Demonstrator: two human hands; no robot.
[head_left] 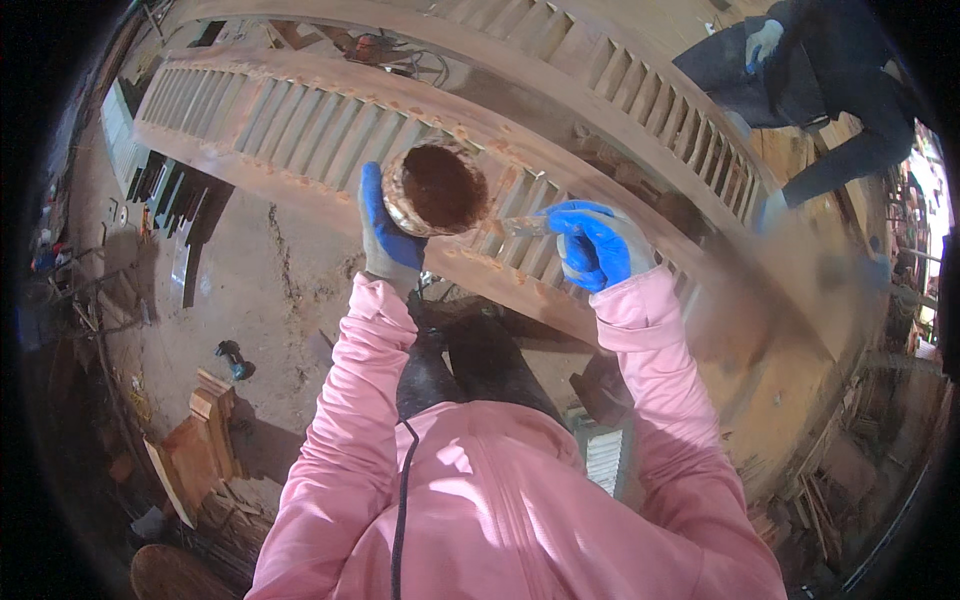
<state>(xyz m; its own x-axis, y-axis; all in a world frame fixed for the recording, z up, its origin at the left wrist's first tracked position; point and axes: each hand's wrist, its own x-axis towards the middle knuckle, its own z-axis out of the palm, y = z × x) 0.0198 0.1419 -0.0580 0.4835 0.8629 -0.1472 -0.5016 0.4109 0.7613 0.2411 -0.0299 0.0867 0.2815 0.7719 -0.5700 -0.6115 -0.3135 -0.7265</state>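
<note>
My left hand [393, 240], in a blue and grey glove, grips a round tub [399, 203] from its left side. Its outer wall is crusted with dried smears, and brown paste [438, 185] shows inside. Closed around a flat putty knife [523, 226], my gloved right hand [592, 246] is just right of the tub, with the blade pointing left at it. Both hands are above a long wooden louvered shutter [300, 125], whose frame carries reddish-brown patches along the slats.
A second louvered shutter [640, 85] lies beyond the first. At the far right another person [800, 90] in dark clothes wears gloves. A cordless tool [233, 359] rests on the floor at left, near wooden pieces [205, 435]. A red tool with a cable [375, 48] lies behind the near shutter.
</note>
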